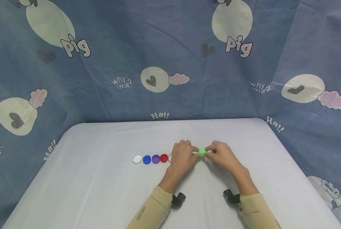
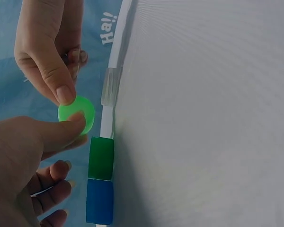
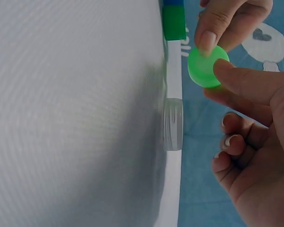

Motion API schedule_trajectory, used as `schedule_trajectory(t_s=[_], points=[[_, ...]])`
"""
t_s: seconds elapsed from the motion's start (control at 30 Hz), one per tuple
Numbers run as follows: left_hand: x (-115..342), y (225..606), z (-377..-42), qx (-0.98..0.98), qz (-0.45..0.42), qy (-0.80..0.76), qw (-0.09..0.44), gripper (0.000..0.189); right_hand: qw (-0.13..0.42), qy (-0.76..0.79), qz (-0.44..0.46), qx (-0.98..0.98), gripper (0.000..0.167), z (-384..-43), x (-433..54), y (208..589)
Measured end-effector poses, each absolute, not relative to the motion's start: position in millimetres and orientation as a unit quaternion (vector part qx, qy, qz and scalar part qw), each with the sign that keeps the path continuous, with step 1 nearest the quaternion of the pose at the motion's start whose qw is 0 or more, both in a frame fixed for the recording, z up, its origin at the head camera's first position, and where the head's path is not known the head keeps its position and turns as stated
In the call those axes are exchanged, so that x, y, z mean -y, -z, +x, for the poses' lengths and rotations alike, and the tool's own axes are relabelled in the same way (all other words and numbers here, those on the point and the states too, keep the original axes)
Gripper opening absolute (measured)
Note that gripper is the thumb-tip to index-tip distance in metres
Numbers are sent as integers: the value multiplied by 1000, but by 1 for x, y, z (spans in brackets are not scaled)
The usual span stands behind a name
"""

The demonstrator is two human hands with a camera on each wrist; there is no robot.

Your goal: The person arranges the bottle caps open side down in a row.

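Pinched left grip (image 1: 183, 157) opposite right grip (image 1: 222, 155)

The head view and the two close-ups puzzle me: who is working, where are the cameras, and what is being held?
There's no robot: a person uses a bare left hand and right hand. One camera, worn on the head, looks forward and down; each close-up comes from a camera on one wrist. On the white table is a row of caps: white cap, blue cap, purple cap, red cap, then others partly hidden by the left hand. The wrist views also show a dark green cap and a clear cap. Both hands pinch a bright green cap, held off the table.
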State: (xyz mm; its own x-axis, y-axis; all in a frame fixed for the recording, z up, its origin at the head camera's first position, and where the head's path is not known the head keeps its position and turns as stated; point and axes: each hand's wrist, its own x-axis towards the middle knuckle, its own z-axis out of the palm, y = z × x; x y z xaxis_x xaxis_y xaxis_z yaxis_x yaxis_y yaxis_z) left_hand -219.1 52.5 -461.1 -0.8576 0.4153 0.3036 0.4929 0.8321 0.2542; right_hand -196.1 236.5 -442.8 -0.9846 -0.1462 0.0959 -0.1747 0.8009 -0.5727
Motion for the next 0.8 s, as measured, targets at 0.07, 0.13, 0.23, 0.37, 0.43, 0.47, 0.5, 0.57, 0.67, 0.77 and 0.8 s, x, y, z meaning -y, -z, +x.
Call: schedule_trajectory(t_s=[0.07,0.13,0.23,0.37,0.43,0.47,0.5,0.57,0.67,0.77,0.8], points=[[-53,461,-219,950,-240,165,116,24,24,-304,84,949,20,-196,-237,443],[-53,461,-219,949,-242,166,117,24,24,-304,82,949,21,-196,-237,442],[-53,460,-218,947,-247,166,120,24,26,-302,82,949,21,-196,-237,442],[-53,461,-218,945,-255,161,127,26,26,-313,87,946,18,-196,-238,443],[-53,462,-218,944,-260,155,132,28,25,-324,90,941,15,-196,-239,443],[-53,462,-218,943,-262,151,135,29,23,-330,91,939,14,-196,-239,444],[-53,462,-218,943,-265,149,139,30,21,-336,90,937,13,-196,-239,444],[-53,463,-218,941,-270,144,145,32,18,-346,88,934,14,-195,-239,443],[-53,463,-218,937,-278,145,154,35,13,-353,84,932,16,-195,-240,442],[-53,462,-218,934,-285,148,158,36,9,-356,80,931,17,-195,-240,442],[-53,462,-218,933,-287,148,159,35,7,-357,79,931,17,-195,-240,442]])
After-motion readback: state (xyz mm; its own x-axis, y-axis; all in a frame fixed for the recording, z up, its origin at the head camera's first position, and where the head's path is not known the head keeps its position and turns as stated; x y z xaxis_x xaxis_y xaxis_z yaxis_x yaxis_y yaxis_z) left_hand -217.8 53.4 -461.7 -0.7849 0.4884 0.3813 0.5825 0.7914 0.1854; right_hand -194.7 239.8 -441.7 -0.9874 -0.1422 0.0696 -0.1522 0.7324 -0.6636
